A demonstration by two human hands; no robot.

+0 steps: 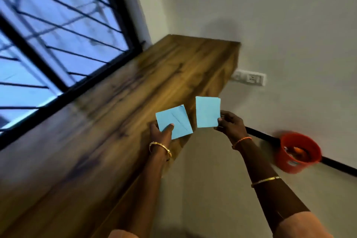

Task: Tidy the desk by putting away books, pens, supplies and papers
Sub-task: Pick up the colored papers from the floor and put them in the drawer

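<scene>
- Leftmost, upper left of frame: barred window (58, 35), blurred, no task role.
- Wooden table (119, 102) runs from lower left to top centre; the part in view shows bare wood, nothing lying on it.
- Left hand (161, 133), centre frame: thumb on top, fingers underneath, pinching the lower left corner of a blue paper (174, 122); sheet is creased, tilted, held over the table's edge.
- Second blue paper (207, 112), just right of the first, a small gap between, not touching; looks like a few stacked sheets, upright.
- Right hand (229, 123) grips it at the lower right corner, fingers curled round the edge, past the table's edge over the floor.
- Likely held apart to sort or stack before putting away, a guess.
- Right side: wall socket (249, 79) mid frame; red bucket (298, 152) on the floor at lower right, some contents, unclear what. Could be where the papers go, cannot tell.
</scene>
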